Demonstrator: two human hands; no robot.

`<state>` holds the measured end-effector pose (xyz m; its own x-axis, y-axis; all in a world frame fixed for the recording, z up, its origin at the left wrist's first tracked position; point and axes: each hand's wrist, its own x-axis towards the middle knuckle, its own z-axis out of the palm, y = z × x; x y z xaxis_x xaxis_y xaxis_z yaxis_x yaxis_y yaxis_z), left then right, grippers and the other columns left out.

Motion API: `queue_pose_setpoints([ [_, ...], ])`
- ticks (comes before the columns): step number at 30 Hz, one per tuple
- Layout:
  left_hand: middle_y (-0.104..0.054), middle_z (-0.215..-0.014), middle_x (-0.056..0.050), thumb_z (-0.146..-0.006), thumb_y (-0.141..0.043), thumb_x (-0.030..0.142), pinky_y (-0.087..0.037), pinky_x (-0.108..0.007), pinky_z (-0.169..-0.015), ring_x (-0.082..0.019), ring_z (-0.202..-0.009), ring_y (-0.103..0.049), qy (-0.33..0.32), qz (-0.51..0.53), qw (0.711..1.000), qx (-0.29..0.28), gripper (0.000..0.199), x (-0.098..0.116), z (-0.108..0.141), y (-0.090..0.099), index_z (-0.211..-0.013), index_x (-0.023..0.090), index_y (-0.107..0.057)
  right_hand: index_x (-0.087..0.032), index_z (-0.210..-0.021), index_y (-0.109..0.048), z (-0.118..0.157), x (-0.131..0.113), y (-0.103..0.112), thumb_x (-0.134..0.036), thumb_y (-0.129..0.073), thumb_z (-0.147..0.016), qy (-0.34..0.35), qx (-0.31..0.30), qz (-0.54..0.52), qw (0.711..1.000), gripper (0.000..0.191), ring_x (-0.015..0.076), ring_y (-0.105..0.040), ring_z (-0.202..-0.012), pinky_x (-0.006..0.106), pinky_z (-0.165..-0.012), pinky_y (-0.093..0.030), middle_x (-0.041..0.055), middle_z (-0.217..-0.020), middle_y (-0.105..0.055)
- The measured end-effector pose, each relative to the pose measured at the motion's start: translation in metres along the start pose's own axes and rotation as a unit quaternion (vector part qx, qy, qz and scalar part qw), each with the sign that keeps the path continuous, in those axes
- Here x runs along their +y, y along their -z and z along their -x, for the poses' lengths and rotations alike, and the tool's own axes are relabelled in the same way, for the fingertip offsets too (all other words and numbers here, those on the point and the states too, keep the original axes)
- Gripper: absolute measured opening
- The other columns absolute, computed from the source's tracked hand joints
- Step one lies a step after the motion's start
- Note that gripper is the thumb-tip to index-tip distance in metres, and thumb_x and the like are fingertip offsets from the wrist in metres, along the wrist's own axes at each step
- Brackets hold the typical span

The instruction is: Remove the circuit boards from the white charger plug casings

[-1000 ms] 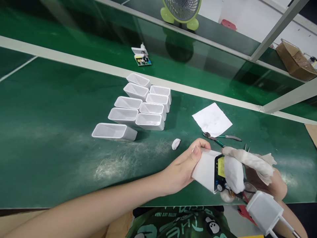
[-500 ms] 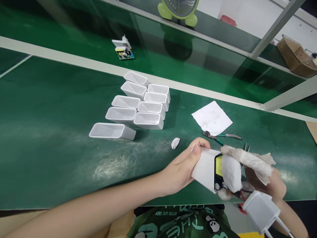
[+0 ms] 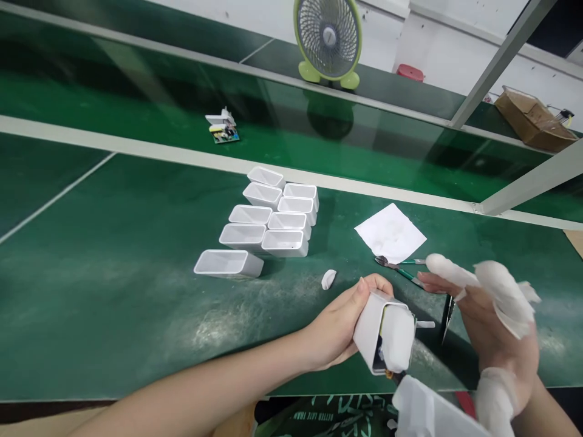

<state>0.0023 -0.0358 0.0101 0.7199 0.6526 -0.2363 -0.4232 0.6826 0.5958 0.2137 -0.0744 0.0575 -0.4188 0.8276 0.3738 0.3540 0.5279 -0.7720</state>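
My left hand (image 3: 339,325) is wrapped round a white plastic housing (image 3: 368,328) at the lower middle, its open end facing right. A white plate (image 3: 397,338) sits in that opening, with dark parts beside it. Below, a white plug piece (image 3: 428,413) hangs close to the housing, partly cut off by the bottom edge. My right hand (image 3: 498,334) is apart from the housing, fingers spread, with white wraps on several fingers. Dark tweezers (image 3: 447,318) show beside its palm; whether the hand touches them is unclear.
Several empty white housings (image 3: 285,241) stand in two rows left of centre. Green-handled pliers (image 3: 403,271) lie by a white paper (image 3: 392,232). A small white piece (image 3: 328,279) lies nearby. Behind the rail are a circuit board (image 3: 224,132), a fan (image 3: 328,37) and a cardboard box (image 3: 532,121).
My right hand has let go of the parts at the opening and moved right, its fingers spreading. The white plate sits closer to the housing, and the plug piece hangs lower and further left. The view has shifted.
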Motion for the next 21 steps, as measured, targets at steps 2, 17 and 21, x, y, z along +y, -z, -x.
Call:
queue_pose_setpoints([
  [2,-0.052,-0.07,0.002,-0.077,-0.058,0.077,-0.036,-0.018,-0.051,-0.009,-0.056,-0.044,-0.002,-0.017,1.0,-0.008,0.06,-0.001,0.0,0.0,-0.085,0.018,-0.052,-0.031,-0.154,-0.022,-0.001,0.002,-0.008,-0.049,-0.045,-0.1,-0.037,0.009,-0.117,0.992,0.062,0.0313,-0.05,-0.134,0.051,-0.106,-0.05,0.0107,-0.153,-0.042],
  [17,-0.058,-0.073,0.003,-0.074,-0.065,0.074,-0.038,-0.018,-0.053,-0.008,-0.058,-0.046,0.0,-0.05,0.999,-0.003,0.062,0.001,0.003,0.002,-0.098,0.017,-0.061,-0.034,-0.139,-0.047,-0.018,-0.004,-0.032,-0.029,-0.078,-0.082,-0.1,-0.035,-0.182,0.978,0.065,0.024,-0.057,-0.12,0.033,-0.102,-0.047,0.0073,-0.135,-0.056],
  [21,-0.058,-0.068,0.001,-0.069,-0.064,0.079,-0.039,-0.02,-0.053,-0.009,-0.057,-0.047,0.024,-0.084,0.995,0.045,0.066,0.003,0.004,-0.005,-0.087,0.016,-0.061,-0.034,-0.139,-0.046,-0.017,-0.002,-0.034,-0.029,-0.076,-0.083,-0.102,-0.036,-0.17,0.979,0.063,0.0193,-0.061,-0.101,0.03,-0.092,-0.05,0.0071,-0.131,-0.057],
])
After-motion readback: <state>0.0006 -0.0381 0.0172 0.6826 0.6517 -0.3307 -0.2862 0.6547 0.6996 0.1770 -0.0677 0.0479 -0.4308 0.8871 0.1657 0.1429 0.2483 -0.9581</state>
